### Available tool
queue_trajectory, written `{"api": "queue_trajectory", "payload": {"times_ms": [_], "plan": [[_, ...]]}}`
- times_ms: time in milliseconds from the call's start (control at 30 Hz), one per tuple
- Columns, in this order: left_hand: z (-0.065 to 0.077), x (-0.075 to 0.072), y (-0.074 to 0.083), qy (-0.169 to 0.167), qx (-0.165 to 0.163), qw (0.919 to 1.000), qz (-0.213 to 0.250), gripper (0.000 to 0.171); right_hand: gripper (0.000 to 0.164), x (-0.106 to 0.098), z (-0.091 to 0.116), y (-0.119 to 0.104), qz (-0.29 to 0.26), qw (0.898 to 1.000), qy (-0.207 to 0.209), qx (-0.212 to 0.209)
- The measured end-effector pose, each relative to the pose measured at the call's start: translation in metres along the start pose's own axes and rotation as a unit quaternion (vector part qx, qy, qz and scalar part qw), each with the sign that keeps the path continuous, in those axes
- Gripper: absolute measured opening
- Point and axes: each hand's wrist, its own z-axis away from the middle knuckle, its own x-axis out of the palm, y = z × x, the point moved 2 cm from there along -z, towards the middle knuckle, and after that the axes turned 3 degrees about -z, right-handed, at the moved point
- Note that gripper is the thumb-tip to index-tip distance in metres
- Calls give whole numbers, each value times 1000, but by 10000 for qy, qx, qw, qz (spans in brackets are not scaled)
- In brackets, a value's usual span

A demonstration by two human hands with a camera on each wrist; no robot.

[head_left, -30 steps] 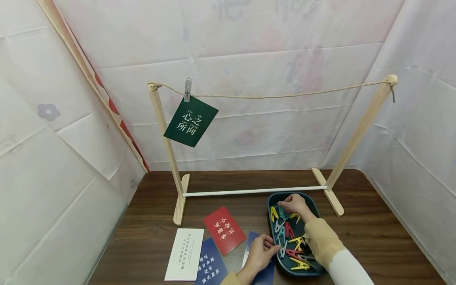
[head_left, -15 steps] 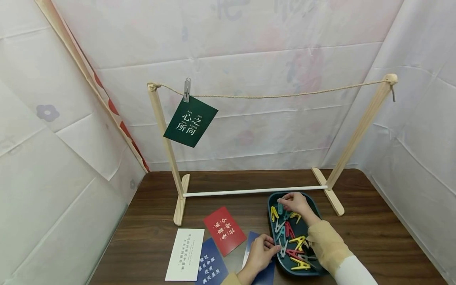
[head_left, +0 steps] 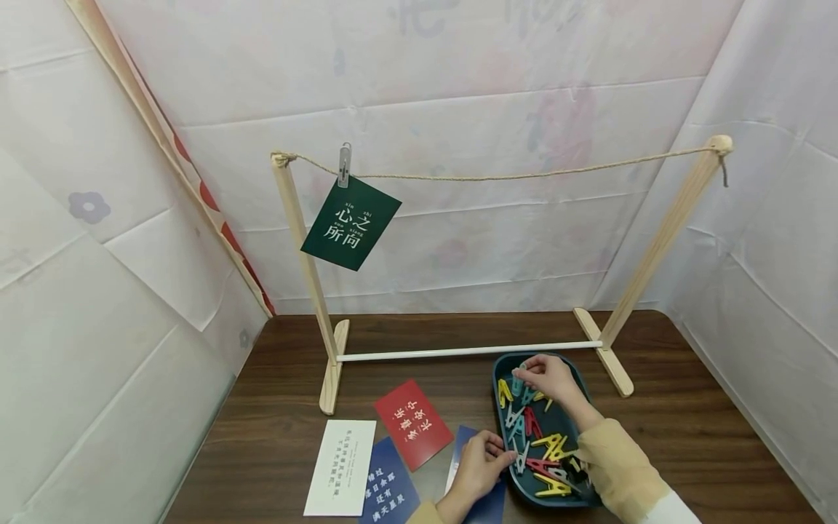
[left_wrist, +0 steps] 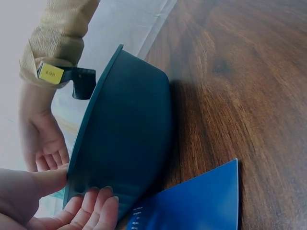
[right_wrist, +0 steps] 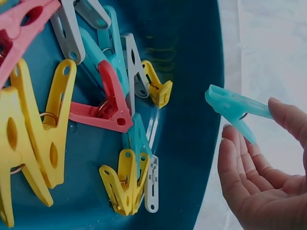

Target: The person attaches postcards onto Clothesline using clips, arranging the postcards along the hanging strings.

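Observation:
My left hand (head_left: 481, 466) grips the near left rim of a dark teal plastic tray (left_wrist: 129, 105), thumb over the edge and fingers along the outer wall. A teal clothespin (right_wrist: 235, 105) is pinched between the thumb and fingers of my right hand (head_left: 550, 377), above the far end of the tray. In the right wrist view, that clothespin's tip points away from the hand. Inside the tray lie yellow clothespins (right_wrist: 53, 115), a red clothespin (right_wrist: 108, 108), grey ones and other teal ones. Part of a blue card (left_wrist: 206, 196) lies under my left hand.
A wooden stand (head_left: 661, 247) holds a string (head_left: 484, 178). From it a green card (head_left: 353, 225) hangs tilted by a grey clothespin (head_left: 345, 166). A red card (head_left: 412, 422), a white card (head_left: 340, 466) and another blue card (head_left: 389, 484) lie on the brown table (head_left: 262, 437).
My right hand has risen slightly and shifted a little right, lifting the teal clothespin off the others. The left hand stays at the tray rim.

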Motion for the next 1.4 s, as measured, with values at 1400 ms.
{"api": "queue_trajectory", "payload": {"times_ms": [1400], "plan": [[28, -96, -16, 2763, 203, 9109, -3057, 35, 36, -7, 74, -19, -809, 9928, 880, 104]]}}
